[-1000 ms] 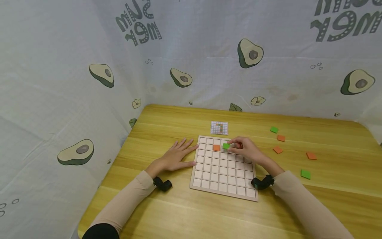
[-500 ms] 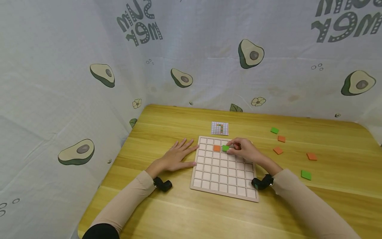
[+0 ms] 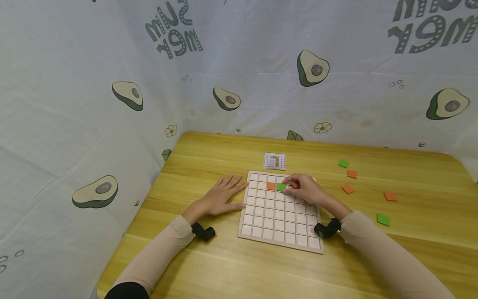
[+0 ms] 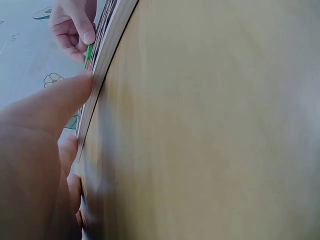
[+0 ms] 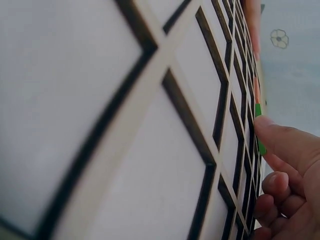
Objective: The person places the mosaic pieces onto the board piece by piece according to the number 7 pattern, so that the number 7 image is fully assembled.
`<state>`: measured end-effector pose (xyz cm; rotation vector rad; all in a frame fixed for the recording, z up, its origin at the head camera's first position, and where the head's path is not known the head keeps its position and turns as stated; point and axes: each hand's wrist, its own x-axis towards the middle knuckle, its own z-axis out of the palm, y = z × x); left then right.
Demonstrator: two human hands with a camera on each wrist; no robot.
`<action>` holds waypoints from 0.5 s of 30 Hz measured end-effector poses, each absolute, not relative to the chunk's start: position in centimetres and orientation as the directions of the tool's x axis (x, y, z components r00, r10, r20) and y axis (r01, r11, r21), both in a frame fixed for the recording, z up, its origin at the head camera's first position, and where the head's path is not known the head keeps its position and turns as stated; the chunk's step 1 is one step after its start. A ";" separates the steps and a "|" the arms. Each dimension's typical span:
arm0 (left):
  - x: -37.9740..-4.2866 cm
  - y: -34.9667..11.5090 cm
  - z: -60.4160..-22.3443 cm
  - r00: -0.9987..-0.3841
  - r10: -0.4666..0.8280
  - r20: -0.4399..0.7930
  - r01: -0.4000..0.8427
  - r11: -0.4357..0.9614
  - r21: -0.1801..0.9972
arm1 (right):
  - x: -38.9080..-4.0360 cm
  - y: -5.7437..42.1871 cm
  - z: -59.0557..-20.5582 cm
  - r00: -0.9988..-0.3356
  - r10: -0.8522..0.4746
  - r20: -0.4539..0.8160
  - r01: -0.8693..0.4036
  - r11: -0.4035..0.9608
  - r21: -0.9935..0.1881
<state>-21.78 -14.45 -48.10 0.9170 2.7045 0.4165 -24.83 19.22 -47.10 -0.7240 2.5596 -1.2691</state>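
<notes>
A square wooden grid board (image 3: pixel 274 214) with white cells lies on the table. In its second row from the far side sits an orange square tile (image 3: pixel 270 186). Right beside that one is a green square tile (image 3: pixel 281 187), its right side pinched between thumb and index finger of my right hand (image 3: pixel 307 190). The right wrist view shows the thumb on the green tile (image 5: pixel 259 112), close over the grid. My left hand (image 3: pixel 220 197) lies with fingers spread on the table, thumb and index fingertips at the board's left edge. In the left wrist view the thumb (image 4: pixel 75 92) touches that edge.
A small printed card (image 3: pixel 274 161) with a coloured grid pattern lies just beyond the board. Several loose tiles are scattered to the right, among them a green one (image 3: pixel 383 219) and an orange one (image 3: pixel 390 196). A white printed curtain (image 3: pixel 261 83) hangs behind the table.
My right hand has shifted the green tile slightly left and toward me, up to the orange tile, and the tile now lies flatter. The left hand has stayed in place.
</notes>
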 end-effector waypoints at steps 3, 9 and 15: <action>-21.7 -14.5 -48.1 -0.771 0.619 -0.150 0.545 0.763 0.349 | -24.9 19.1 -47.3 -0.860 -0.508 0.046 -0.344 0.510 -0.788; -21.8 -14.6 -48.1 -0.772 0.617 -0.154 0.538 0.763 0.358 | -25.0 19.0 -47.4 -0.867 -0.496 0.044 -0.334 0.515 -0.789; -21.8 -14.5 -48.2 -0.769 0.622 -0.146 0.544 0.757 0.362 | -25.1 19.1 -47.3 -0.869 -0.492 0.048 -0.328 0.502 -0.800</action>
